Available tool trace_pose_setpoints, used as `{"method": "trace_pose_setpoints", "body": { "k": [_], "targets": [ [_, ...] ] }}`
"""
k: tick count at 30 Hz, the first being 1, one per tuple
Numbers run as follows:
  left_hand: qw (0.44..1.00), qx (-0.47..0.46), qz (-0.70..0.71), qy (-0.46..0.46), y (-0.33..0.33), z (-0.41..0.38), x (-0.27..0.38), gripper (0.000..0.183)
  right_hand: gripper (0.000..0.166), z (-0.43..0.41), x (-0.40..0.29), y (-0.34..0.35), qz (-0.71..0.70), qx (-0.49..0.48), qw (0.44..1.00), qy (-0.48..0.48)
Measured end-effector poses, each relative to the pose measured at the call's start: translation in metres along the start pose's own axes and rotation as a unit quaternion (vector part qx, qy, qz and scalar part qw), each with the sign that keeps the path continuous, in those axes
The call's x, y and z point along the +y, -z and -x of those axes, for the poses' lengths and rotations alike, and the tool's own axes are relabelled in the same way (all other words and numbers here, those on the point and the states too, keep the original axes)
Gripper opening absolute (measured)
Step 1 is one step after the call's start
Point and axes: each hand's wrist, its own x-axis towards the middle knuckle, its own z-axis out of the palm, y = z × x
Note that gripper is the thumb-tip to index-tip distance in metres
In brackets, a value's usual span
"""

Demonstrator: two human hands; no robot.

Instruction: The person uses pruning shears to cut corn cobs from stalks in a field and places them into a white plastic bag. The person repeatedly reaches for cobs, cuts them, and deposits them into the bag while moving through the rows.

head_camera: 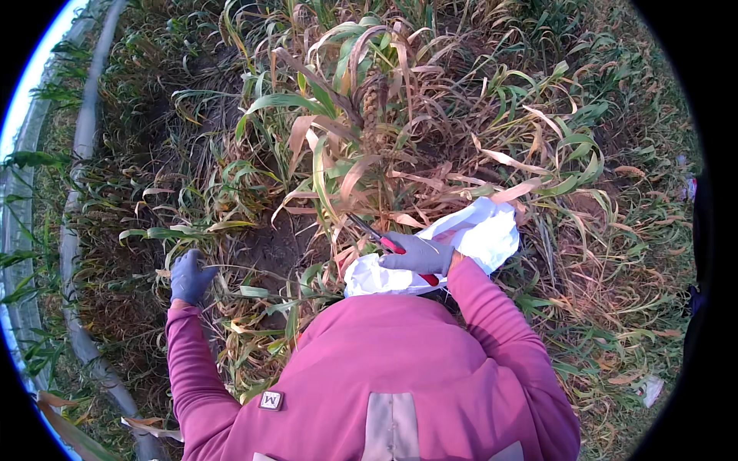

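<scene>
My left hand [193, 278], in a grey-blue glove, is closed around a thin plant stalk [248, 268] that runs off to the right. A small tan seed head [163, 272] pokes out on the hand's other side. Red-handled shears [393, 245] are held in my gloved right hand [420, 255], their dark blades pointing up and left toward the base of a plant; whether the blades are apart I cannot tell. Under and behind that hand lies a crumpled white bag [487, 230], close against my body. In front stands a tall, partly dried plant with an upright seed head [370, 115].
Drooping green and dry leaves [519, 155] crowd the ground on all sides. Bare dark soil [277, 248] shows between my hands. A pale curved pipe [86, 127] and clear plastic sheeting [23, 190] run along the left. White litter [651, 390] lies at lower right.
</scene>
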Motion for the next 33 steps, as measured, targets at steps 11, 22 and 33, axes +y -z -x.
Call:
{"method": "trace_pose_setpoints", "body": {
  "k": [11, 22, 33],
  "targets": [
    [0.82, 0.069, 0.502, 0.267, -0.034, 0.1, -0.198, 0.016, 0.036, 0.022, 0.063, 0.003, -0.389, 0.051, 0.92, -0.022],
    [0.827, -0.094, 0.554, 0.032, 0.069, -0.039, 0.204, 0.019, 0.039, 0.013, 0.058, -0.005, -0.604, 0.21, 0.769, -0.006],
    [0.977, -0.204, 0.023, -0.061, -0.126, -0.148, 0.288, 0.033, 0.043, 0.016, 0.139, -0.088, -0.553, 0.225, 0.797, -0.087]
  ]
}}
